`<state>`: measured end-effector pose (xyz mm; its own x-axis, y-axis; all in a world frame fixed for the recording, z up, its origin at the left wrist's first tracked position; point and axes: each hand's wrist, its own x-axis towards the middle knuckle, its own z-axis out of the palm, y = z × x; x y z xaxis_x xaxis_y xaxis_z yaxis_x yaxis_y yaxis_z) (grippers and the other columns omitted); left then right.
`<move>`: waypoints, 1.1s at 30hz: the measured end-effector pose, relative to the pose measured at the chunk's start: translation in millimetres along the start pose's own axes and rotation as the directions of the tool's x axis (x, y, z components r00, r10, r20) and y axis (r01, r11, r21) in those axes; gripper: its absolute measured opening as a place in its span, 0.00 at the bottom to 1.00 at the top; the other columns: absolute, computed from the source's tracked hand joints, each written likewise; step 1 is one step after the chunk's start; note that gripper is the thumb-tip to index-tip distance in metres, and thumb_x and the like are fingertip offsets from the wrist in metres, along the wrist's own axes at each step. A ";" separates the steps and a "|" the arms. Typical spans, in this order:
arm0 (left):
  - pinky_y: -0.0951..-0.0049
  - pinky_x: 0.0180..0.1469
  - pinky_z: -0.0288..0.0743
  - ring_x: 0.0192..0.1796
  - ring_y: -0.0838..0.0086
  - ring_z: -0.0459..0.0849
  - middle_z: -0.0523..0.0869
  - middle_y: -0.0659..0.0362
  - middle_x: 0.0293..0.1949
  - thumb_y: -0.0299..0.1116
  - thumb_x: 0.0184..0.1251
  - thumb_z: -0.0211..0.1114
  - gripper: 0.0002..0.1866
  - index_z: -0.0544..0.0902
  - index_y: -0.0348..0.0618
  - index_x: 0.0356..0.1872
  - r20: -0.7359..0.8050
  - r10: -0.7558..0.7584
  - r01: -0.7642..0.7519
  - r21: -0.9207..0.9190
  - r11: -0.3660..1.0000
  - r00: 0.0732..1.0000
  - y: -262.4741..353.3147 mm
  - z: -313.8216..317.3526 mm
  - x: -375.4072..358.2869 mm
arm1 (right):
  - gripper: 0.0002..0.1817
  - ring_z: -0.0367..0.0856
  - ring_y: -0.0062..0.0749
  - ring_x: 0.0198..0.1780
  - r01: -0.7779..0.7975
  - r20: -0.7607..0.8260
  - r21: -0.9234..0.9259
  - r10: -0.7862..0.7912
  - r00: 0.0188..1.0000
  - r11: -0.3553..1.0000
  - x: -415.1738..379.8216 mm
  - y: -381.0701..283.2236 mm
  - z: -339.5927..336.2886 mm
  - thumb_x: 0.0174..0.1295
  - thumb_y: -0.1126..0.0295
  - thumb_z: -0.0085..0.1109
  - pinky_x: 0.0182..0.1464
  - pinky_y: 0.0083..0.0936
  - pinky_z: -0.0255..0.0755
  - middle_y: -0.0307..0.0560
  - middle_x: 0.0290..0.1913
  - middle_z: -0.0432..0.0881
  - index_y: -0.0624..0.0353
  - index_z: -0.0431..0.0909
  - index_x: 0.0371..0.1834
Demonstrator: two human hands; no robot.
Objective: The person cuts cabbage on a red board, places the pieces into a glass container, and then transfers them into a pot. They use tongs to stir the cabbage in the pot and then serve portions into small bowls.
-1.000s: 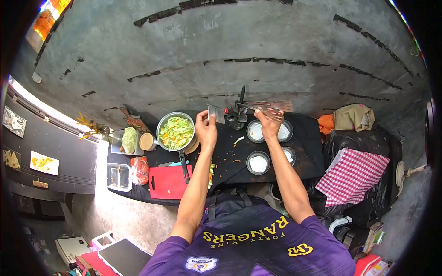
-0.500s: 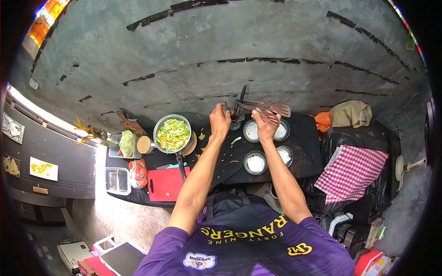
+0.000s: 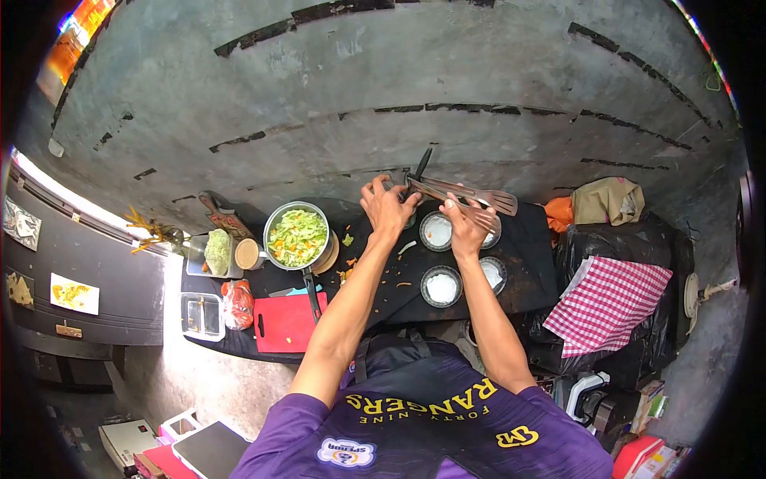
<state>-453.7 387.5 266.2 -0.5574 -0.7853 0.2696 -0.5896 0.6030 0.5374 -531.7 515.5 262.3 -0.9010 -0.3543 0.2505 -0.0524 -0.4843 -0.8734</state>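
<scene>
The person's right hand has its fingers closed on the nearer slotted turner, at three o'clock from the left hand. The left fingers are bent near a black handle, at one o'clock from them; whether they grip anything cannot be told. The turner looks light and stiff, best held by its slim shaft. A bowl sits at seven o'clock from the right hand.

The black-covered table carries a red cutting board, four small bowls and a clear container.
</scene>
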 end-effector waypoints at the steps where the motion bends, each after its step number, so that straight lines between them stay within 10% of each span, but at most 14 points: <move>1: 0.52 0.61 0.59 0.61 0.54 0.64 0.74 0.56 0.56 0.47 0.51 0.72 0.18 0.88 0.50 0.40 -0.021 0.015 -0.015 -0.017 1.000 1.000 -0.5 2.4 0.1 | 0.33 0.82 0.44 0.51 0.001 -0.015 0.043 -0.001 1.000 0.999 -1.4 -4.4 1.9 0.54 0.76 0.68 0.46 0.29 0.84 0.64 0.56 0.74 0.79 0.56 0.55; 12: 0.57 0.57 0.61 0.49 0.60 0.76 0.88 0.60 0.36 0.42 0.57 0.68 0.12 0.89 0.47 0.37 -0.093 0.181 -0.195 -0.170 0.966 0.979 -4.0 16.3 -6.0 | 0.27 0.82 0.40 0.50 -0.022 -0.108 0.152 0.039 0.993 0.988 -2.1 -15.4 -0.6 0.59 0.78 0.63 0.43 0.30 0.86 0.62 0.59 0.73 0.69 0.62 0.59; 21: 0.69 0.39 0.75 0.34 0.65 0.81 0.86 0.53 0.30 0.35 0.54 0.72 0.13 0.88 0.40 0.39 -0.024 -0.024 0.011 -0.443 0.897 0.999 7.6 3.1 -6.3 | 0.24 0.79 0.42 0.56 -0.213 -0.099 0.349 0.262 0.960 0.913 -15.8 -10.6 -8.5 0.62 0.74 0.57 0.57 0.37 0.78 0.55 0.61 0.73 0.66 0.65 0.62; 27: 0.71 0.35 0.73 0.28 0.70 0.79 0.84 0.53 0.26 0.33 0.54 0.74 0.14 0.87 0.38 0.40 -0.094 0.170 -0.193 -0.387 0.902 0.981 -4.3 -2.6 -8.0 | 0.17 0.83 0.41 0.50 -0.262 -0.154 0.429 0.356 0.922 0.865 -6.7 -18.9 -16.9 0.61 0.73 0.58 0.50 0.35 0.82 0.54 0.52 0.79 0.64 0.70 0.53; 33: 0.74 0.32 0.71 0.26 0.76 0.76 0.82 0.57 0.25 0.34 0.52 0.75 0.15 0.87 0.36 0.39 -0.033 -0.089 0.058 -0.526 0.849 0.995 4.9 0.7 -19.3 | 0.13 0.83 0.45 0.49 -0.248 -0.160 0.429 0.343 0.925 0.868 -7.6 -19.8 -15.8 0.61 0.74 0.60 0.50 0.38 0.83 0.57 0.49 0.80 0.67 0.73 0.46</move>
<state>-446.3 405.7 263.1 -0.4831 -0.8399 0.2471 -0.2256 0.3922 0.8918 -530.6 540.5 271.1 -0.9207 -0.3662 -0.1350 0.3629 -0.6762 -0.6411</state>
